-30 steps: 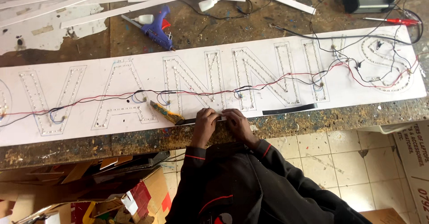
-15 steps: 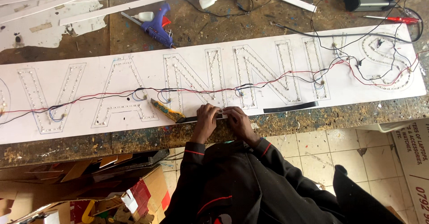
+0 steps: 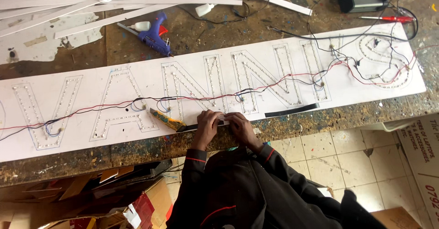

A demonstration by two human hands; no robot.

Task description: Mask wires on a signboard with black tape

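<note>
Pinching a thin pale strip (image 3: 225, 118) between them, the left hand (image 3: 208, 125) and right hand (image 3: 238, 125) sit close together at the near edge of the long white sign board (image 3: 55, 133), fingers curled onto the strip, which lies just under the fingertips. A dark flat strip (image 3: 292, 110) rests on the board to the right of the hands. A yellow utility knife (image 3: 167, 119) lies on the board just left of the left hand. Red and black wires (image 3: 274, 80) trail across the board's lettering. Beyond the board's far edge lies a blue glue gun (image 3: 154, 34)
</note>
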